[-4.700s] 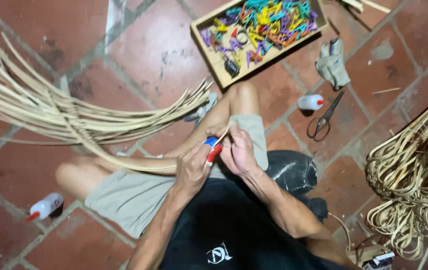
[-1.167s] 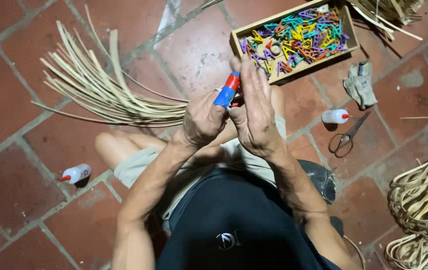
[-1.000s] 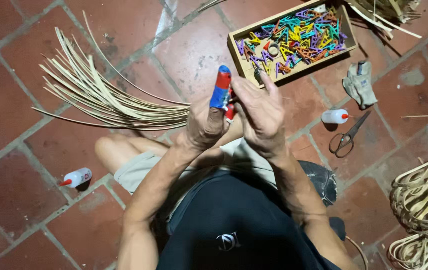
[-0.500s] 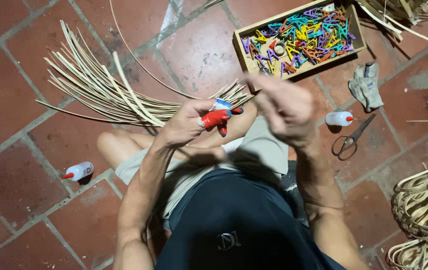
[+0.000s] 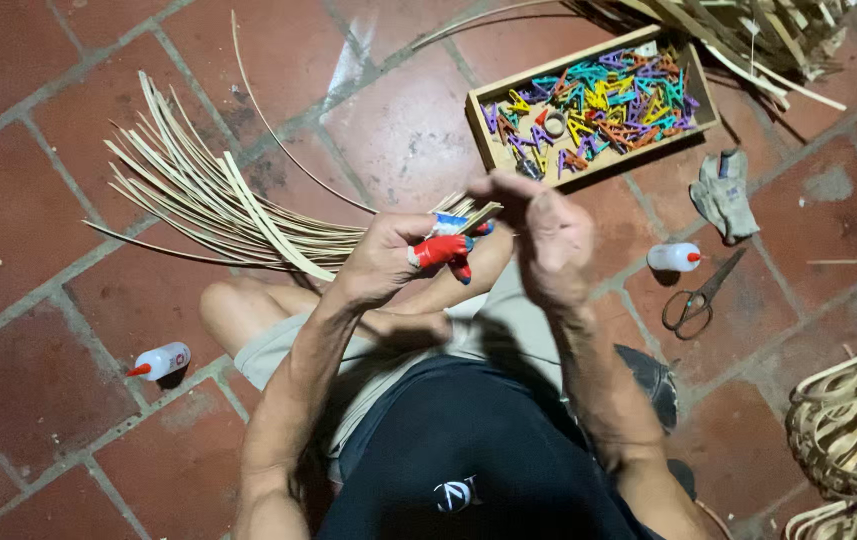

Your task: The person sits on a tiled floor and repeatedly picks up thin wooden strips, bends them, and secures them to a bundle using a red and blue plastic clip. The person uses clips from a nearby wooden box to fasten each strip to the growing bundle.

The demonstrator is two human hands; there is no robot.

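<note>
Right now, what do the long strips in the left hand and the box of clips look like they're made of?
Strips: pale, matte, thin and springy, fanning out in curves; probably split bamboo or rattan. Box: light unfinished wood or plywood, judging by its plain, thick tan walls. Clips: bright mixed colours, likely plastic.

A person is sitting on a red brick floor (image 5: 38, 90), seen from above. The left hand (image 5: 383, 255) is gripping the gathered ends of a fan of pale bamboo strips (image 5: 208, 195), with red and blue tape (image 5: 445, 247) wrapped on its fingers. The right hand (image 5: 548, 235) is pinching the strip ends just beside it. A wooden box (image 5: 481, 130) is holding coloured clips (image 5: 598, 100). Scissors (image 5: 696, 297), a small white bottle (image 5: 673, 257) and a glove (image 5: 723, 195) are lying to the right; another bottle (image 5: 160, 360) is lying to the left.
</note>
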